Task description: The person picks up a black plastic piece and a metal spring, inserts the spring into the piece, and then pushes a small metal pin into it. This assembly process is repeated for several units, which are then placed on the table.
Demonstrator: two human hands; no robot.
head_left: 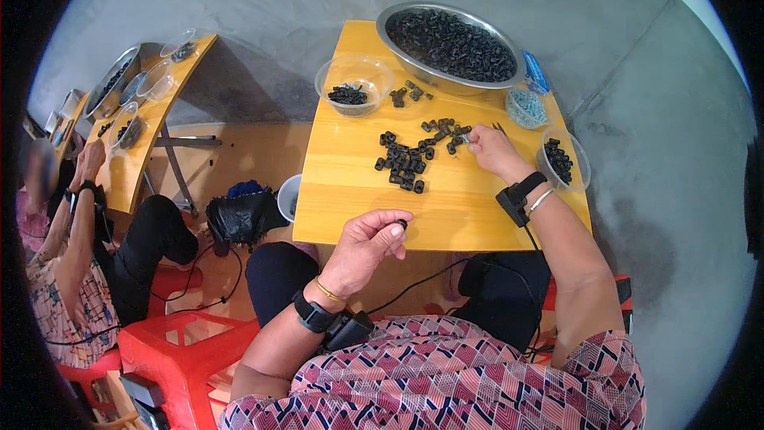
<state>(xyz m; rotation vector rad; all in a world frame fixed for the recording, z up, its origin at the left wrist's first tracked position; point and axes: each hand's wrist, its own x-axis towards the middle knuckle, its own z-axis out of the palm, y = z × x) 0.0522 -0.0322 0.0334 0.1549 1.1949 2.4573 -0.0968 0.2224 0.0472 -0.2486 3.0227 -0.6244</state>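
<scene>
Beads (410,158), small and black, are lying scattered on the yellow desk (350,191), in a loose pile near its middle. One bead (403,224) is being pinched between the thumb and fingers of the left hand (368,243), which is hovering over the near edge of the desk. The right hand (495,151) is resting on the desk at the right end of the pile, its fingers closing on a small thin tool (497,126) whose tip is sticking out past them; what else they are gripping is too small to tell.

Behind the pile, a big metal bowl (450,44) is sitting full of black beads at the far edge. A clear bowl (354,84) with a few beads is standing to its left, a small tub (525,107) of pale blue bits to its right, and another clear tub (563,161) of beads by the right wrist. Both wrists are wearing black bands. To the left, another person (72,263) is sitting on a red stool (179,350) at a second desk (143,135).
</scene>
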